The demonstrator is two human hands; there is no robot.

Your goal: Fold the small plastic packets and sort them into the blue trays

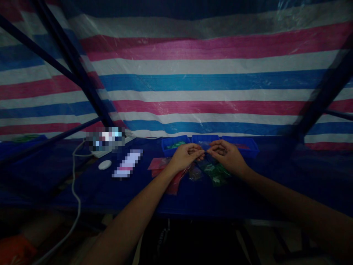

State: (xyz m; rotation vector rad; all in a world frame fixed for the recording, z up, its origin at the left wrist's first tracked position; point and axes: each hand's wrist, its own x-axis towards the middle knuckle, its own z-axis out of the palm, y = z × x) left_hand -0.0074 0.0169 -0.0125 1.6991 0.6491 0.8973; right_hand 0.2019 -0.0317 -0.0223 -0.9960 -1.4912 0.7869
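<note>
My left hand (pixel 185 155) and my right hand (pixel 226 154) meet over a blue table (pixel 193 198), fingers pinched together around a small clear packet (pixel 205 147) held between them. Beneath the hands lie several small plastic bags: green ones (pixel 217 172) under the right hand, a dark one (pixel 195 172) in the middle, red and pink ones (pixel 162 167) by the left wrist. Three blue trays (pixel 249 147) stand just behind the hands; the left one holds green pieces (pixel 175 145).
A striped pink, blue and white tarp (pixel 209 81) hangs behind the table. Dark frame poles (pixel 74 62) slant at the left and right. A white round object (pixel 105 164), a blurred flat item (pixel 127 163) and a white cable (pixel 74 184) lie at the left.
</note>
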